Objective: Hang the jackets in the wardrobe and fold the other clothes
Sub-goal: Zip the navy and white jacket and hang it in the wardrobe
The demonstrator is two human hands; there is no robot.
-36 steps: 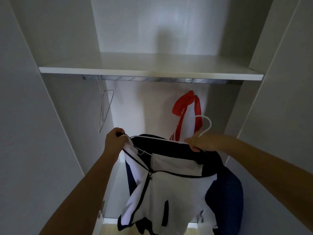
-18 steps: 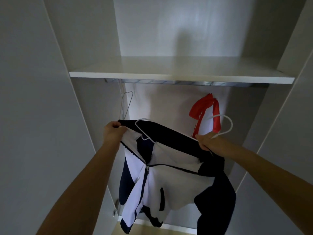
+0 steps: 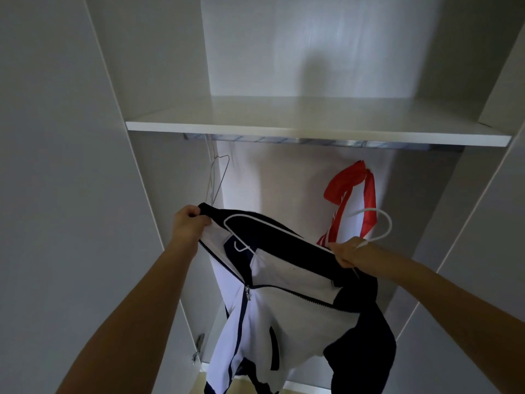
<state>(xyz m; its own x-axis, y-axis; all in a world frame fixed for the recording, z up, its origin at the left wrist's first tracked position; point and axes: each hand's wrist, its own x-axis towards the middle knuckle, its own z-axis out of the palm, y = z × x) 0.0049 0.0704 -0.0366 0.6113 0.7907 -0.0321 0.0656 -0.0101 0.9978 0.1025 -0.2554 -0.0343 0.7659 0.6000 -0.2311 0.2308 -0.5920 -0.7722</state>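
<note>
Jacket point(image 3: 284, 314) held below the rail point(image 3: 312, 141), hanger point(image 3: 389, 224) running left-right through its collar; my right hand point(image 3: 349, 251) clenches the hook end, nearest the rail, left hand point(image 3: 189, 223) pinches the collar.

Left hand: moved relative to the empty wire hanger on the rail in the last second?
Yes. The left hand, gripping the jacket collar, has shifted left: it was right of the wire hanger's lower tip and now sits below and left of it.

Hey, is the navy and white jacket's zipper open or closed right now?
Partly open. The zipper pull sits partway down the jacket; above it the front edges spread apart, below it they are joined.
</note>
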